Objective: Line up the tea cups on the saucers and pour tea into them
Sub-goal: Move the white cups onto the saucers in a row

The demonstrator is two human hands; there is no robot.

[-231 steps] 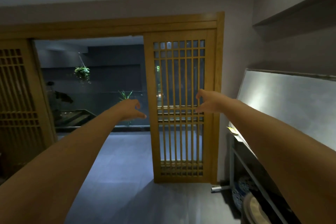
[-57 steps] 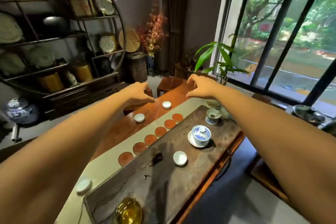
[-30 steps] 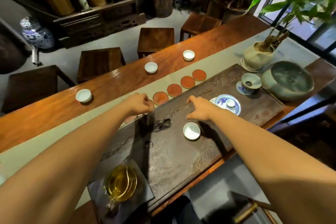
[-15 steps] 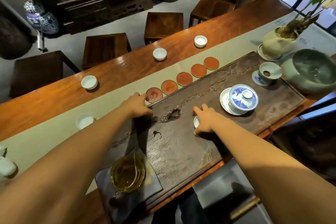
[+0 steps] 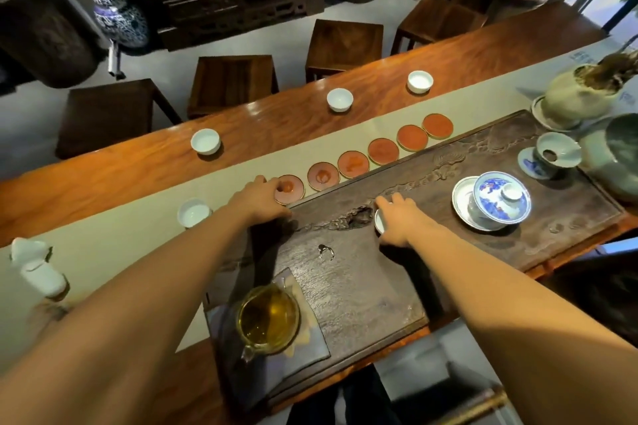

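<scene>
Several round red-brown saucers (image 5: 352, 164) lie in a row on the beige runner (image 5: 114, 245), along the far edge of the dark wooden tea tray (image 5: 431, 252). My left hand (image 5: 262, 198) rests on the runner, with its fingertips touching the leftmost saucer (image 5: 292, 187). My right hand (image 5: 400, 217) reaches down over a small white tea cup (image 5: 379, 221) on the tray and grips it from above. Other white cups stand apart: one (image 5: 192, 212) on the runner and three (image 5: 205, 141) (image 5: 339, 99) (image 5: 419, 81) on the wood beyond. A glass pitcher of amber tea (image 5: 267, 319) sits on a cloth at the tray's near left.
A blue-and-white lidded bowl on a saucer (image 5: 500, 200) stands on the tray's right, with a strainer on a stand (image 5: 552, 153) behind it. A potted plant (image 5: 580, 97) and a grey basin (image 5: 621, 155) are at far right. A white figurine (image 5: 38, 269) is at far left. Wooden stools (image 5: 234, 83) line the far side.
The view has dropped closer to the table. My right hand has settled over the white cup on the tray and closed round it. My left hand has shifted onto the leftmost saucer's edge.
</scene>
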